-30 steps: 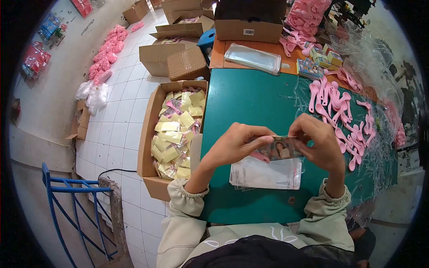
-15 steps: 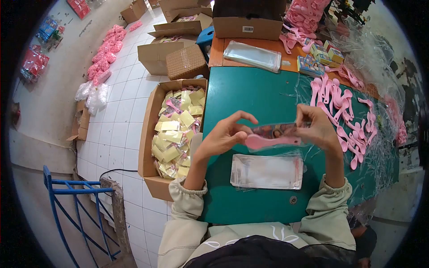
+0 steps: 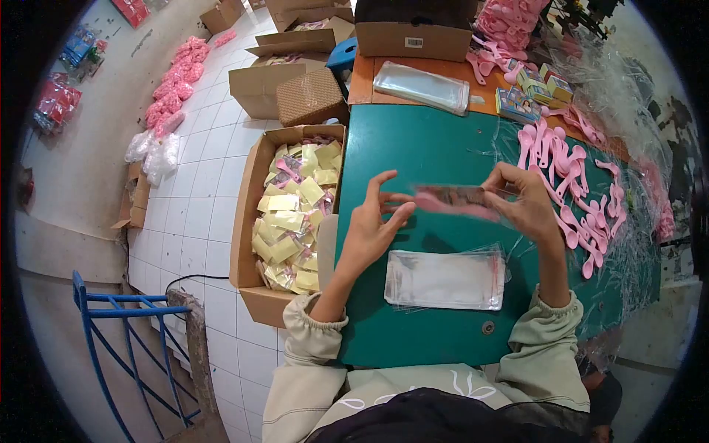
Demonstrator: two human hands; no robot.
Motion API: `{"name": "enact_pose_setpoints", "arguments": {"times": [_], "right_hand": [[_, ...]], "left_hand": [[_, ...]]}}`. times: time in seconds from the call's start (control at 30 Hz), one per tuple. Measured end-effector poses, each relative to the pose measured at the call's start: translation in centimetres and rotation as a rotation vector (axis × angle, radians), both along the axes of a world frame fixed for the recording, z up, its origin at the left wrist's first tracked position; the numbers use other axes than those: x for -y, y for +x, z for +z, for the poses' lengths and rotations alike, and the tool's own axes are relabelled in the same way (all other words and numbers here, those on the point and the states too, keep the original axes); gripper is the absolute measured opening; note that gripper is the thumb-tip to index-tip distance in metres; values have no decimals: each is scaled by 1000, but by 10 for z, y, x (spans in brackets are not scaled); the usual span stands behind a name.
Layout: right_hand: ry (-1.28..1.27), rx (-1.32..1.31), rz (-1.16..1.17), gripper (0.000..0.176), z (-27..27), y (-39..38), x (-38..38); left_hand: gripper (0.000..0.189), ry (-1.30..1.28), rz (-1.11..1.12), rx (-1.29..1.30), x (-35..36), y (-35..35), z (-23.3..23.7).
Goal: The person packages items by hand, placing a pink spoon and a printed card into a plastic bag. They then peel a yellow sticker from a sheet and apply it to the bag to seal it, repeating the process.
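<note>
Over the green table [image 3: 413, 144], my right hand [image 3: 524, 203] pinches the right end of a clear plastic bag. Inside lie a pink spoon [image 3: 447, 207] and a dark printed card [image 3: 461, 195], both smeared by motion. My left hand [image 3: 375, 227] has its fingers spread, thumb and fingertips right by the bag's left end. Below the hands, a stack of clear plastic bags [image 3: 443, 280] rests on the table. Loose pink spoons [image 3: 567, 173] are scattered to the right of my right hand.
Left of the table stands a carton [image 3: 245, 251] full of packets with yellow cards [image 3: 284, 220]. More clear bags [image 3: 421, 87], small boxes [image 3: 518, 105] and a brown carton [image 3: 413, 44] are at the back. Loose plastic film [image 3: 628, 273] covers the right side. A blue railing [image 3: 133, 298] stands lower left.
My left hand has let go of the bag's left end and its fingers have spread, moving slightly left. My right hand still holds the bag, now a little higher.
</note>
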State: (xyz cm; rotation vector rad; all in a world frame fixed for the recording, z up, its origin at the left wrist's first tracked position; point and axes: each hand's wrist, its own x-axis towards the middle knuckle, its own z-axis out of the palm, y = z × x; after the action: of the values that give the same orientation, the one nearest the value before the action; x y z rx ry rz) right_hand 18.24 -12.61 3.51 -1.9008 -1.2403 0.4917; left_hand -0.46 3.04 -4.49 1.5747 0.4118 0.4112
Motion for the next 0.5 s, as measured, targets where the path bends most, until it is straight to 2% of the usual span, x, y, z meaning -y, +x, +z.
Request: {"name": "enact_pose_setpoints", "arguments": {"times": [0.03,0.13,0.17,0.2,0.27,0.3,0.5], "right_hand": [[41,82,-50,21,-3,-6,-3],[98,128,91,33,-10,-27,-13],[20,135,262,40,-7,-28,-11],[-32,160,318,39,-9,-30,-10],[-139,211,431,39,-14,-31,-9],[-173,202,392,34,-18,-33,-10],[-200,223,494,22,-37,-48,-13]], "left_hand": [[53,-127,-18,-19,4,-2,-3],[56,-437,-135,-55,13,-12,0],[57,-502,-138,-57,17,-15,3],[58,-567,-142,-59,18,-16,3],[60,-506,-197,-88,15,-20,-2],[60,-484,-215,-94,14,-22,-4],[56,-454,-242,-125,17,-30,-4]]}}
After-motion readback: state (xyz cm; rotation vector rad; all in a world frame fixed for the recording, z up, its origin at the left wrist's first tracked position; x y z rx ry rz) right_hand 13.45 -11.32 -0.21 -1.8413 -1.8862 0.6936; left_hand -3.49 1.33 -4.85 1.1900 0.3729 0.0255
